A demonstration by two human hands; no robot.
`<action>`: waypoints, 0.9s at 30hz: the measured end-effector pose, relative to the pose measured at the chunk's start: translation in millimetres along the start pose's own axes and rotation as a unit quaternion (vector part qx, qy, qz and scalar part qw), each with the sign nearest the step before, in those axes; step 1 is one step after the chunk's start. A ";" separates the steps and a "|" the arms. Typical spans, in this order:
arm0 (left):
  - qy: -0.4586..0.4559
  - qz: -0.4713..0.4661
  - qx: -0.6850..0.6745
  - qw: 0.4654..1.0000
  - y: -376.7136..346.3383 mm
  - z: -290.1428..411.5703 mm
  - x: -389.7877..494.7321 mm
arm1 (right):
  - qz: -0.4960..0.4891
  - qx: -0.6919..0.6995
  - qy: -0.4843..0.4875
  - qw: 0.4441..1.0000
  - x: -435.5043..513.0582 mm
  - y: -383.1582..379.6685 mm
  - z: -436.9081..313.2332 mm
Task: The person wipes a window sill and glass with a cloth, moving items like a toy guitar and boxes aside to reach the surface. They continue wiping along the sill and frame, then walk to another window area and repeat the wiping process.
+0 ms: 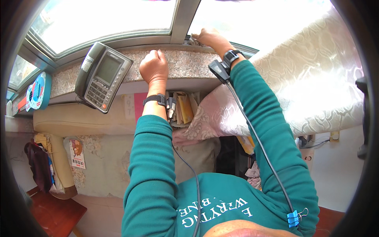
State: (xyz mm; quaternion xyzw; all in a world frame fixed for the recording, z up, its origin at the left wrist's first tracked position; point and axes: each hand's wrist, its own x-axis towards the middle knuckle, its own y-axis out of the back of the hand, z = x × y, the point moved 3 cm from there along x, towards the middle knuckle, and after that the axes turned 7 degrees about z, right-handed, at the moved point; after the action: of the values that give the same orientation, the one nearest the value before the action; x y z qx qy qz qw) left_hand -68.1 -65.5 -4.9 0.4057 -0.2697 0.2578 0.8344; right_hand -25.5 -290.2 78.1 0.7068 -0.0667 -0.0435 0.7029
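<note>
My right hand is at the metal window frame, its fingers closed on a crumpled greyish cloth that lies in the window track. My left hand rests as a loose fist over the speckled stone windowsill, with nothing seen in it; its fingertips point towards the window. To its left a dark desk telephone with handset and display stands tilted on the sill. Both wrists bear black straps with small devices and cables.
A pale patterned curtain hangs close by my right arm. Papers and books stand below the sill. A blue toy guitar leans at the far left, above a beige sofa. A black cable runs along my right sleeve.
</note>
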 end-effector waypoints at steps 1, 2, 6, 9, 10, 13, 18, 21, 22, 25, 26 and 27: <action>-0.004 0.005 -0.003 1.000 0.0 0.2 0.3 | 0.014 -0.010 0.004 1.000 -0.3 -2.0 -4.2; -0.002 0.000 -0.004 1.000 -0.3 -0.5 -0.1 | 0.013 -0.024 0.013 1.000 -0.6 -5.0 -7.8; -0.003 0.007 -0.017 1.000 -0.2 -1.2 -0.7 | -0.028 -0.079 0.025 0.996 3.6 -17.5 -16.3; -0.006 0.013 -0.008 1.000 0.5 -1.3 -1.0 | -0.050 -0.130 0.000 0.990 14.7 -28.6 -28.4; -0.002 0.007 -0.009 1.000 0.0 -1.4 -0.8 | -0.082 -0.120 -0.029 0.989 19.5 -32.7 -31.5; 0.004 -0.001 -0.015 1.000 -0.7 -1.7 -0.2 | -0.129 -0.122 -0.131 0.975 28.7 -43.4 -38.0; 0.022 -0.016 -0.013 1.000 -2.8 -3.0 -1.1 | -0.097 -0.075 -0.124 0.985 31.2 -54.1 -37.4; 0.021 -0.024 -0.003 0.999 -4.7 -2.9 -1.5 | -0.034 -0.033 -0.160 0.986 29.3 -57.4 -31.5; 0.015 -0.018 -0.002 1.000 -4.9 -2.4 -1.3 | -0.023 -0.026 -0.160 0.986 29.2 -58.3 -30.8; 0.000 -0.006 0.009 1.000 -5.0 -1.4 -1.3 | -0.028 -0.015 -0.173 0.984 27.2 -60.2 -27.5; -0.011 0.006 0.013 1.000 -4.3 -0.6 -1.2 | -0.026 -0.005 -0.171 0.985 26.1 -59.6 -25.0; -0.020 0.008 0.018 1.000 -4.2 -0.1 -1.3 | -0.020 0.003 -0.166 0.986 25.0 -58.6 -21.6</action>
State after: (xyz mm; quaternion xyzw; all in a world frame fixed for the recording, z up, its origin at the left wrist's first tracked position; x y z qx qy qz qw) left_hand -66.3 -67.9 -8.1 0.4233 -0.2849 0.2615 0.8193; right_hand 4.5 -272.5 20.5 0.6929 -0.1681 -0.1744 0.6791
